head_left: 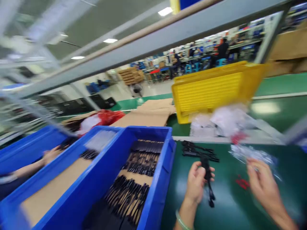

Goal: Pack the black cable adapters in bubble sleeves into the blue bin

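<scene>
My left hand (196,183) is closed around a small black electronic device with a short cable (205,166), its cable end hanging down over the green tabletop. More black devices of this kind (192,150) lie just beyond it on the table. On the right, my right hand (262,183) is blurred, its fingers curled together at the edge of a clear plastic bag (251,155). Small red pieces (242,182) lie beside that hand, too smeared to make out.
A blue bin (168,166) with rows of black devices stands left of my hands. Another blue bin (79,198) adjoins it, and a co-worker's hand (50,155) reaches in farther left. A yellow crate (208,92) and plastic bags (227,119) are behind the table; a metal beam (144,48) crosses above.
</scene>
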`<move>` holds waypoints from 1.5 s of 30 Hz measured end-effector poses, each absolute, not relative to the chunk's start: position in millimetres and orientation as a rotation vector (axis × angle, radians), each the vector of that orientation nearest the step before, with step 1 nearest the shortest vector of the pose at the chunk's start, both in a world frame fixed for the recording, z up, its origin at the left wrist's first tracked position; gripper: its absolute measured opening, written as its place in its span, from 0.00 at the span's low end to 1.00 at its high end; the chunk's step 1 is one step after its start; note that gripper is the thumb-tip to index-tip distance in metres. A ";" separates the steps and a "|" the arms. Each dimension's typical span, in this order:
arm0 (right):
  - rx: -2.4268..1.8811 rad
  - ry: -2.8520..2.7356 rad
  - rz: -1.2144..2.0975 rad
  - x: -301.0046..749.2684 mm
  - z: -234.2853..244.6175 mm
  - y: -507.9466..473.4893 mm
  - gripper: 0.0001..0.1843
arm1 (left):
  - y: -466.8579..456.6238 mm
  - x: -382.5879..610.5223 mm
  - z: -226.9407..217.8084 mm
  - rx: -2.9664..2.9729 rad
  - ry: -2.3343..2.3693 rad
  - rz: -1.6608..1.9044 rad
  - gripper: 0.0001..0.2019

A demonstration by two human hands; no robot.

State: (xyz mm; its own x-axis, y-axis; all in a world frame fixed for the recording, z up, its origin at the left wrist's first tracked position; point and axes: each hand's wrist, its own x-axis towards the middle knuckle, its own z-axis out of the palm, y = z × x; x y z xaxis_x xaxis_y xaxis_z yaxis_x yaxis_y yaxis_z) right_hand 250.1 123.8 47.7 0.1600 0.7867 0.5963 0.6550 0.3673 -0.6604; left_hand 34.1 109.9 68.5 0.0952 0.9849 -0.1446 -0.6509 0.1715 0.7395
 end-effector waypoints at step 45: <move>-0.625 -0.603 1.920 203.8 70.8 49.1 0.24 | 325.4 117.6 78.5 2.149 1.884 0.366 0.17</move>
